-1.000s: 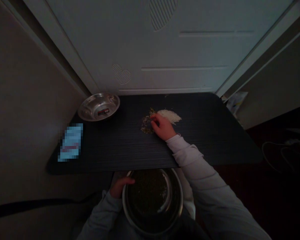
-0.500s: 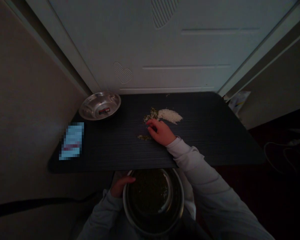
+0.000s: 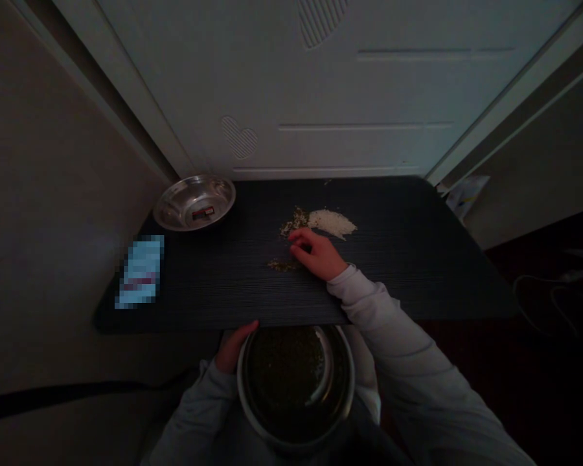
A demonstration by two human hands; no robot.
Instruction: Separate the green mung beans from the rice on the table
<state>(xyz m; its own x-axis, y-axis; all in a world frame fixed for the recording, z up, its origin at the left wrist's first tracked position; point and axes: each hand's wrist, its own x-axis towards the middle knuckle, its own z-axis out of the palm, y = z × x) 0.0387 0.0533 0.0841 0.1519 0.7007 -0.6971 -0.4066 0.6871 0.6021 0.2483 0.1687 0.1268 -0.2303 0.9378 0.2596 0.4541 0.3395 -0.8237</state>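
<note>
My right hand [image 3: 319,254] hovers low over the dark tabletop, fingers curled and the thumb slightly apart from them; nothing shows between the tips. Just beyond it lies a small mixed pile of green and pale grains [image 3: 294,222], touching a heap of white rice-like grains [image 3: 334,222]. A thin scatter of greenish grains [image 3: 280,265] is left of my thumb. Below the table's front edge, my left hand [image 3: 234,348] grips the left side of a round metal bowl [image 3: 296,441]; its fingers are mostly hidden. Dark green grains fill much of the bowl, with a few pale ones among them.
An empty steel bowl [image 3: 194,200] with a label inside stands at the table's back left. A blurred-out light-blue rectangle [image 3: 140,272] lies in front of it. The dark table [image 3: 418,259] meets a white panelled door [image 3: 350,90]. A cable [image 3: 525,279] runs at the right.
My right hand has shifted slightly right, with its fingers still curled. My left thumb has moved from over the bowl's rim up towards the table edge. The piles look the same.
</note>
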